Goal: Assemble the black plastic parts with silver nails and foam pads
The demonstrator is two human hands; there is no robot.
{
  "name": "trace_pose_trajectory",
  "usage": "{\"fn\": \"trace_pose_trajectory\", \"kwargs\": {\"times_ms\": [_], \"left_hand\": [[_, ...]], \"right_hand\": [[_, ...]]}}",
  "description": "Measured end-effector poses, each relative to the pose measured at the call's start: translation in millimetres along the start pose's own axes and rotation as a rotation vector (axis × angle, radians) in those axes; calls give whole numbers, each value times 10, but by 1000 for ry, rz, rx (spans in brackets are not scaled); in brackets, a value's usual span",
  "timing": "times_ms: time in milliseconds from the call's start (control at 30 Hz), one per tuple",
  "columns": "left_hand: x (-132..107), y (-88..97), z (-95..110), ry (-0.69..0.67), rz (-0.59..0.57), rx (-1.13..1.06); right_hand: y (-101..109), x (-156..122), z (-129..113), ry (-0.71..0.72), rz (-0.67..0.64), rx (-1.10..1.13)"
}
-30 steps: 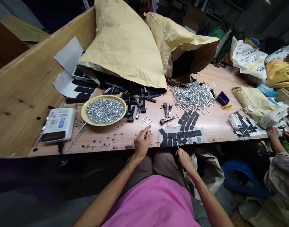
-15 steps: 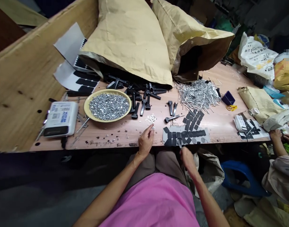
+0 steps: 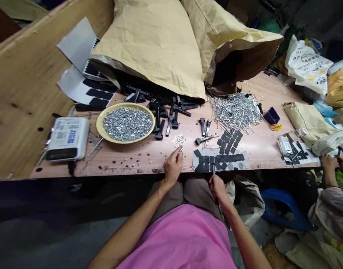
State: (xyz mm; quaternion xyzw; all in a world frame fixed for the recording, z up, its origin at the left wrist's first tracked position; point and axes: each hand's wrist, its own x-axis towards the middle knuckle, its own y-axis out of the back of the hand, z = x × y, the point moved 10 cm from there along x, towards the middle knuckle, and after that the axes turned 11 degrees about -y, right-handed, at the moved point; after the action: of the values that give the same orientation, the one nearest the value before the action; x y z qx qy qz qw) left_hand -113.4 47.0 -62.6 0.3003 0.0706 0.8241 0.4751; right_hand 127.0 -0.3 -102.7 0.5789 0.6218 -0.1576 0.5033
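At the near edge of the table, my left hand (image 3: 172, 166) has its thumb and fingers pinched together, with the fingertips at a small pile of washers (image 3: 177, 140). Whether a washer is between them is too small to see. My right hand (image 3: 218, 187) is closed round a slim piece with a thin grey shaft (image 3: 214, 170), which points up over a grey sheet of black adhesive pads (image 3: 220, 160). A dark end shows below that hand. Several black plastic clamp-like parts (image 3: 203, 140) lie beyond the sheet.
A yellow bowl (image 3: 98, 125) full of small metal pieces stands left, beside a white box-like device (image 3: 67, 140). Large paper sacks (image 3: 157, 45) lie at the back. A heap of metal pins (image 3: 235, 112) is right of centre. Another person's hands (image 3: 330, 162) are far right.
My right hand has moved slightly left, and the grey shaft now stands more upright over the pad sheet. The left hand stays pinched by the washers. The view has shifted a little.
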Motion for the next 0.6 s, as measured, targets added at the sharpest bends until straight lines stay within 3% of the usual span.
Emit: {"fn": "trace_pose_trajectory", "kwargs": {"times_ms": [133,467,600], "left_hand": [[-1,-3,-14,13,-11,9],[4,10,-21,0,7,46],[11,21,-12,4,6,54]], "right_hand": [[-135,-5,-40,-19,-86,59],[-172,-83,5,-109,-157,96],[-418,-160,74,-148,-270,105]]}}
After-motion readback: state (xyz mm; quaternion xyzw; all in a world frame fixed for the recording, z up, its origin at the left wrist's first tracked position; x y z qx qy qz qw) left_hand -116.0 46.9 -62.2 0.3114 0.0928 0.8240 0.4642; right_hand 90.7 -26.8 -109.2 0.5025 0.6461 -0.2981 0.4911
